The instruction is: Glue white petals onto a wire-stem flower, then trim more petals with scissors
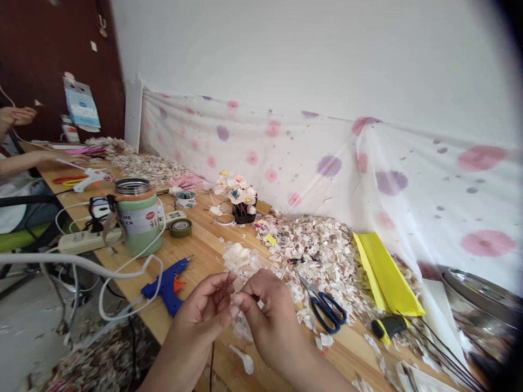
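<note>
Both my hands meet over the front of the wooden table [223, 356], fingertips almost touching. My left hand [200, 313] is closed in a pinch around a thin dark wire [212, 362], whose lower length shows under the wrist. Fingers of my right hand [269, 313] are pinched against the same spot; whatever they hold is mostly hidden. Just behind the fingers lies a heap of white petal-like pieces [241, 258]. One loose white petal [244, 359] rests below my hands. Left of them lies a blue glue gun [167, 286], and to the right, dark-blue-handled scissors [324, 310].
A large pile of pale scraps [327, 250] spreads rightward, beside folded yellow paper [388, 272] and a yellow-black tool handle [390, 326]. White flowers [239, 190] stand in a black pot. A green jar [141, 218], power strip [87, 241] and cables crowd the left, near another person's arms [28, 163].
</note>
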Tool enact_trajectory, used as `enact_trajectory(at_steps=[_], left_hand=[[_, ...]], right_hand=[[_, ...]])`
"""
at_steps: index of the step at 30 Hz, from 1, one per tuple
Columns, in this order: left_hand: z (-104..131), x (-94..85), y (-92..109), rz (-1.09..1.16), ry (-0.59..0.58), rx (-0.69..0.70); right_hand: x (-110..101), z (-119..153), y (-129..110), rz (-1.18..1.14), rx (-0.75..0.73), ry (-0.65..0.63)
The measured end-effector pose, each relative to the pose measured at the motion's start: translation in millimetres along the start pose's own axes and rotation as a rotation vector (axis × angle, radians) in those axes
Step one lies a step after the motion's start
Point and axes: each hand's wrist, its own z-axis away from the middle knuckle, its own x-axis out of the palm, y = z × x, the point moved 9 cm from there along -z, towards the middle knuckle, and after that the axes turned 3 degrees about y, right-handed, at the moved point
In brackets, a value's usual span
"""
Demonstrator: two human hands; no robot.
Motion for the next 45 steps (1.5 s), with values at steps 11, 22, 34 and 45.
enact_trajectory(at_steps=[11,22,34,45], left_hand=[[2,-18.1,8,0.13,0.206,-0.035],[3,-2.2,8,0.026,0.094,0.019],[3,10.8,13,-0.012,-0.026,0.068],[1,-7.5,21,0.088,0.14,0.114]], right_hand=[[-67,-13,60,-0.063,0.283,0.34],[-4,-12,59,-0.305,0.321,-0.017],[24,-2,39,-0.562,0.392,-0.082],[-16,-1,24,-0.149,0.097,0.173]])
